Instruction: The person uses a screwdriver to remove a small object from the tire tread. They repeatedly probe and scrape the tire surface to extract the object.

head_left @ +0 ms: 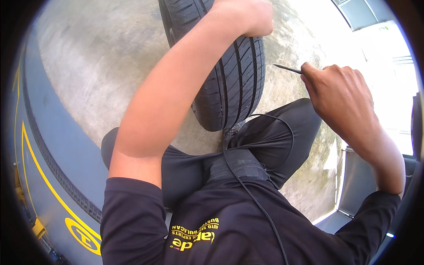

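A black tire [240, 84] stands upright between my knees, its grooved tread facing me. My left arm reaches across it, and my left hand [251, 17] is over the upper tread at the top edge of the view; its fingers are hidden. To the right of the tire, my right hand [340, 88] is raised and closed on a thin, dark, pointed tool [287, 68]. The tip points left toward the tread without touching it. Any handle is covered by my fingers.
A black cord [251, 190] runs down my shirt and loops over my right thigh. Stained concrete floor [106, 66] surrounds the tire. At left is a blue-grey surface [57, 106] with yellow lines and a dark ribbed strip. Grey panels [362, 176] stand at right.
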A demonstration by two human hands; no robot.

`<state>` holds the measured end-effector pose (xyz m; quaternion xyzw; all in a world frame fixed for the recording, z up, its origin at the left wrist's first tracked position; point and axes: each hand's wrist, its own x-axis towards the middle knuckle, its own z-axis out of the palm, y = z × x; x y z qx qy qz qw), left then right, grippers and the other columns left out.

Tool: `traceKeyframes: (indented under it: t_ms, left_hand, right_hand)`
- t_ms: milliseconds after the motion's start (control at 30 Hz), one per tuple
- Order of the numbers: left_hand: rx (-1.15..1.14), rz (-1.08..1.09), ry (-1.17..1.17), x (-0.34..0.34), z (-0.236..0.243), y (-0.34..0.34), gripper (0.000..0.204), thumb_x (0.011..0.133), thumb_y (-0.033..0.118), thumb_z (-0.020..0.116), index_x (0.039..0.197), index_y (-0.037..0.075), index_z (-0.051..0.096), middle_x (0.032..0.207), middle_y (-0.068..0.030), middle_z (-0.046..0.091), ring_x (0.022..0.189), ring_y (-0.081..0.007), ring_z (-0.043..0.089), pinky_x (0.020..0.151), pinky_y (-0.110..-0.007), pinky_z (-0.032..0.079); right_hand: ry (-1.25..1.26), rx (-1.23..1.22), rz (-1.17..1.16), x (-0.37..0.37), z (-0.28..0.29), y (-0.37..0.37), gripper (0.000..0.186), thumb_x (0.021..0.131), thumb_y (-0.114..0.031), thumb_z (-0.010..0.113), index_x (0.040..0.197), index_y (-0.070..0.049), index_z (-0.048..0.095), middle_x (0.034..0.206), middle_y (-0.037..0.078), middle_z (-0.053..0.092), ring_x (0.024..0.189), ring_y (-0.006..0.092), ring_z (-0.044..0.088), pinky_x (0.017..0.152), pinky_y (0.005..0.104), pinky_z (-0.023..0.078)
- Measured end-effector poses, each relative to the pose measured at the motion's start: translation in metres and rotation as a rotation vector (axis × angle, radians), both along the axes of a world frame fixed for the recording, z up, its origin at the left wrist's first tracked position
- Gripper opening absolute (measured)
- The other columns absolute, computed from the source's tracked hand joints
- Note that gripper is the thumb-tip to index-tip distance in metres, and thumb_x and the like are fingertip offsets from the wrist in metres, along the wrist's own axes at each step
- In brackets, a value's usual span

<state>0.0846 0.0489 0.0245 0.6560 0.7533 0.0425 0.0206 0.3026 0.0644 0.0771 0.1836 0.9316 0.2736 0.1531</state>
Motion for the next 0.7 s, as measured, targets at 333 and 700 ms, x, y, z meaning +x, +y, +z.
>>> traceKeyframes:
  t_ms: [333,700]
  left_hand:
    - [0.020,-0.004,-0.010,-0.002,-0.004,-0.007,0.040,0.093,0.024,0.053,0.115,0.002,0.079,0.128,-0.0206,0.073,0.131,-0.0369,0.063,0.121,-0.074,0.021]
    - [0.056,-0.017,-0.019,-0.007,-0.006,-0.015,0.041,0.094,0.024,0.052,0.117,0.002,0.078,0.129,-0.0205,0.072,0.131,-0.0364,0.063,0.122,-0.073,0.021]
  right_hand:
    - [0.016,-0.190,0.121,-0.015,-0.016,-0.016,0.019,0.103,-0.014,0.057,0.089,-0.004,0.065,0.058,0.013,0.061,0.053,0.0296,0.064,0.054,0.0427,0.050]
    - [0.065,-0.225,0.162,-0.017,-0.015,-0.014,0.020,0.104,-0.021,0.062,0.091,-0.006,0.067,0.059,0.014,0.059,0.055,0.0325,0.062,0.056,0.0439,0.047]
